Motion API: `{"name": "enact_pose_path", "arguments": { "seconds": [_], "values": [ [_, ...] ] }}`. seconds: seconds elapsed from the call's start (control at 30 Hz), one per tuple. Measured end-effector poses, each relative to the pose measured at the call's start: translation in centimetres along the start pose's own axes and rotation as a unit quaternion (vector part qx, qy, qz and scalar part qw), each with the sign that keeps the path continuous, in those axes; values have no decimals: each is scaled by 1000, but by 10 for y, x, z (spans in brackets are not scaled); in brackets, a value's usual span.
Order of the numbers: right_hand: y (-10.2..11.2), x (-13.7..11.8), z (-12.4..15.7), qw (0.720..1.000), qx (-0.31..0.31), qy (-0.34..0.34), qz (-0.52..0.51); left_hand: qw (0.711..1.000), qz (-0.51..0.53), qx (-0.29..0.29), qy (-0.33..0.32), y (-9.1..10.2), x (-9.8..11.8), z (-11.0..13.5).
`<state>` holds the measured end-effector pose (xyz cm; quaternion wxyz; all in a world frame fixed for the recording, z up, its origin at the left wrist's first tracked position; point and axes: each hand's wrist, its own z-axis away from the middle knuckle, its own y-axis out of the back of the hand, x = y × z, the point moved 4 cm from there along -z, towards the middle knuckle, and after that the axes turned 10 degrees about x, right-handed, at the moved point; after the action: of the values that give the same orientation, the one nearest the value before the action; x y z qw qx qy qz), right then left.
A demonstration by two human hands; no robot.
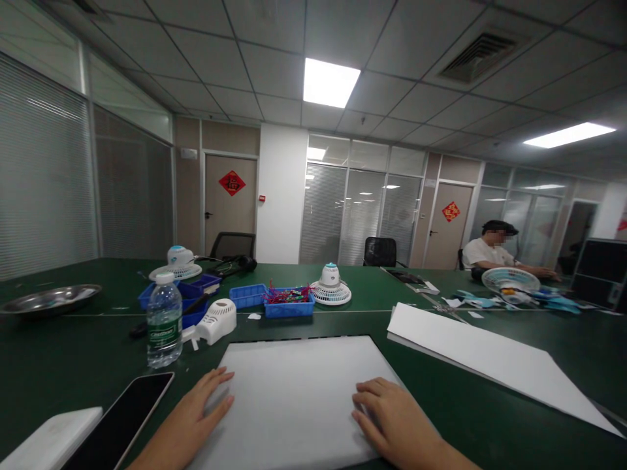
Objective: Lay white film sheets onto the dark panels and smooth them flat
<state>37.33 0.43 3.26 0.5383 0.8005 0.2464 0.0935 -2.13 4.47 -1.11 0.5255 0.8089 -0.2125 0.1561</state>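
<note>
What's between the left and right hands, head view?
Only a bare stretch of the white sheet shows between the left hand and the right hand in the head view.

Sheet (294, 398): plain white
Tabletop (465, 411): dark green
Bottle label (164, 334): green, white lettering
Tray (289, 312): blue
Phone (122, 418): black screen

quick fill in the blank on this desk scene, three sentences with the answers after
The person's left hand and right hand are over opposite sides of a large flat rectangular white sheet; the ____ hand is nearer the flat black-screened phone.
The clear plastic bottle with a green label has a cap coloured ____.
The shallow rectangular plastic tray holding tangled reddish strands is coloured ____.

Missing words: left; white; blue
</note>
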Motion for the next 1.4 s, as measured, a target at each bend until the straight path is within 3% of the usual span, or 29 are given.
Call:
{"name": "enact_pose_path", "arguments": {
  "seconds": [0.47, 0.73, 0.97, 1.07, 1.17, 1.3, 1.4],
  "values": [
    [-3, -2, 3, 1000, -27, 1, -1, 1000, 2, 22, -8, -3, -5, -4],
    [1, -6, 3, 997, -71, 3, 7, 1000, 3, 16, -11, -3, -4, -5],
    [-1, 5, 2, 999, -19, 6, -31, 1000, -7, 14, -4, 1, 1, -2],
    [-4, 39, -5, 999, 5, -9, -36, 1000, -15, 6, 2, 2, 5, -2],
    [-3, 108, -9, 994, 46, -92, 35, 1000, -13, 1, 7, 4, 9, -4],
    [10, 208, 14, 959, 67, -241, 135, 1000, -9, 4, 6, 8, 12, -4],
    [17, 253, 37, 936, 49, -313, 153, 1000, -14, 2, 4, 10, 13, -2]
  ]
}}
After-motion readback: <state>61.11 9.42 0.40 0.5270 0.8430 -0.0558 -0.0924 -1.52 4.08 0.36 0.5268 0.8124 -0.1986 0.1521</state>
